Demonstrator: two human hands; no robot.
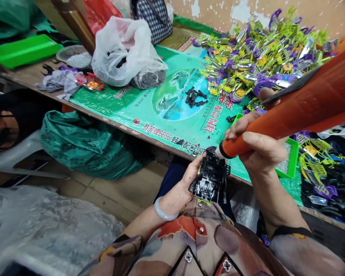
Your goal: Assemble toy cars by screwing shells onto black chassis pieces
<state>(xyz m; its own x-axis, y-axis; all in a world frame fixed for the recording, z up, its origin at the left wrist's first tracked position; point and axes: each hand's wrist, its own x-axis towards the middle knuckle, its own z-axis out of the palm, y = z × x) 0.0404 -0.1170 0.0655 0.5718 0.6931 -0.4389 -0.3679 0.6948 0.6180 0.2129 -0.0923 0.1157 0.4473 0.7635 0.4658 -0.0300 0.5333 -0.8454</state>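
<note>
My left hand is closed round the side of a black plastic toy car body, held near my chest with its open inner side facing up. Yellow-green bits show at its lower edge. My right hand wraps an orange electric screwdriver, whose body slants up to the right. The pale tip of the screwdriver meets the far end of the car body; the bit and any screw there are hidden. Just past my right wrist, a green tray of small metal screws rests on the table.
Yellow-green, purple and silver toy parts are heaped at the back right. Black parts lie mid-table on the green printed sheet. A white plastic bag stands left, and dark parts are piled right. Below the table edge sits a green sack.
</note>
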